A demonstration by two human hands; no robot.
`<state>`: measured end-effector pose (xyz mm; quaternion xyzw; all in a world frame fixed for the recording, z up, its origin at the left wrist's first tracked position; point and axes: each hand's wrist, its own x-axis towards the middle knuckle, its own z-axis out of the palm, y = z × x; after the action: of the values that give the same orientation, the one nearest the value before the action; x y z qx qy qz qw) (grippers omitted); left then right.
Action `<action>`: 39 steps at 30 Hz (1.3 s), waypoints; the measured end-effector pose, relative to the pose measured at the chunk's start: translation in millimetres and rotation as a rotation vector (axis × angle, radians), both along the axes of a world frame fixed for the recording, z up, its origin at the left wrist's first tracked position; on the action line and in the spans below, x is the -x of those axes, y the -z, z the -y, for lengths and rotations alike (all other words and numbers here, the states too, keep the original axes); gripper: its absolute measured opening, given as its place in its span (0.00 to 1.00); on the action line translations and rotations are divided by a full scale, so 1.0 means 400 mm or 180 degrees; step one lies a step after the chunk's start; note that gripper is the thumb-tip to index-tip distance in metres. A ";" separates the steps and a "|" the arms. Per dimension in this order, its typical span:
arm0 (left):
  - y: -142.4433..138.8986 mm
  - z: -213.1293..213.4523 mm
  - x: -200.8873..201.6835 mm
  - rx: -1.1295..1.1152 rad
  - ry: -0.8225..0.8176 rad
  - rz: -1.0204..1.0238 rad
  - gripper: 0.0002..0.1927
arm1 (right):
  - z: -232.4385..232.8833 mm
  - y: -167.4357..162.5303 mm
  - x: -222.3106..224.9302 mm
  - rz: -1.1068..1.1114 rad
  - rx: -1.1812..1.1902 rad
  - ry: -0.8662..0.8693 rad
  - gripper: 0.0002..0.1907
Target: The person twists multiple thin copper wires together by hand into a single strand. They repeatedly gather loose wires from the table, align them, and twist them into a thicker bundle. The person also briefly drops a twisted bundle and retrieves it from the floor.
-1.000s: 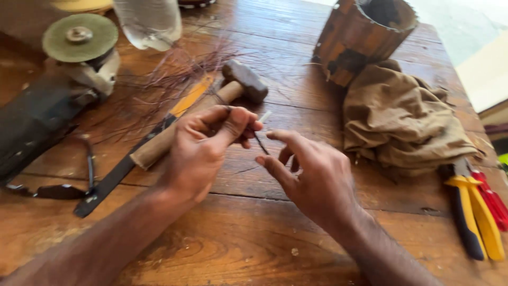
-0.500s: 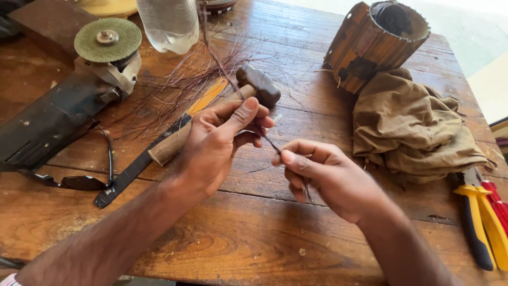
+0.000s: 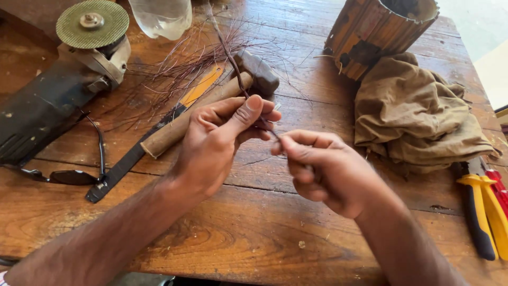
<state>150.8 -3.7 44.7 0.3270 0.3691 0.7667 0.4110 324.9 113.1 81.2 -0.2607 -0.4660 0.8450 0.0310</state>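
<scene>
My left hand (image 3: pixel 219 140) pinches a thin dark fibre strand (image 3: pixel 228 53) between thumb and fingers, and the strand runs up and away toward the table's far edge. My right hand (image 3: pixel 323 169) is closed on the strand's near end, fingertips almost touching the left hand's. Both hands hover over the middle of the wooden table (image 3: pixel 254 233). Just behind the left hand lies a hammer (image 3: pixel 211 106) with a wooden handle, amid a spread of loose reddish fibres (image 3: pixel 174 69).
An angle grinder (image 3: pixel 69 69) with a green disc lies at the far left, dark glasses (image 3: pixel 63 172) and a flat blade (image 3: pixel 159 132) near it. A clear plastic bottle (image 3: pixel 161 16) stands behind. A bamboo-slat container (image 3: pixel 378 32), tan cloth (image 3: pixel 418 116) and yellow-handled pliers (image 3: pixel 484 212) sit right.
My hands have drawn closer together on the strand, the right hand now closed on its near end. The view has shifted slightly, bringing the grinder further into the frame.
</scene>
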 end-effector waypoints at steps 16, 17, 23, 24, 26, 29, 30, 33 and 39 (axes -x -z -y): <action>0.026 -0.023 0.038 0.0196 -0.0765 0.0475 0.11 | 0.022 0.042 0.023 0.0387 -0.7222 0.0515 0.15; 0.029 -0.023 0.036 0.0200 -0.0753 0.0541 0.11 | 0.019 0.050 0.028 0.0287 -0.7345 0.0538 0.16; 0.015 -0.014 0.026 0.0229 -0.0512 0.0611 0.10 | 0.035 0.078 0.017 -0.0037 -0.7189 0.0852 0.09; 0.011 -0.012 0.025 0.0225 -0.0457 0.0538 0.10 | 0.037 0.075 0.015 -0.0064 -0.7144 0.0884 0.08; 0.006 -0.009 0.022 0.0169 -0.0455 0.0301 0.11 | 0.042 0.061 0.009 -0.0294 -0.6419 0.0896 0.09; -0.001 -0.005 0.024 0.0077 -0.0433 0.0030 0.12 | 0.032 0.029 0.007 -0.0145 -0.4280 0.0551 0.11; -0.003 -0.004 0.025 0.0050 -0.0421 -0.0042 0.12 | 0.023 0.017 0.005 -0.0018 -0.3388 0.0376 0.12; -0.010 -0.005 0.035 0.0075 -0.0236 0.0139 0.12 | 0.000 -0.007 0.003 0.0283 -0.0720 -0.0110 0.16; -0.024 -0.010 0.098 0.0047 -0.1009 0.0216 0.07 | 0.011 0.002 0.001 0.0891 -0.4220 0.0062 0.13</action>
<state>111.6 0.3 54.5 0.2355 0.4077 0.8298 0.2995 324.4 108.5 80.2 -0.2977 -0.8829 0.3385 0.1313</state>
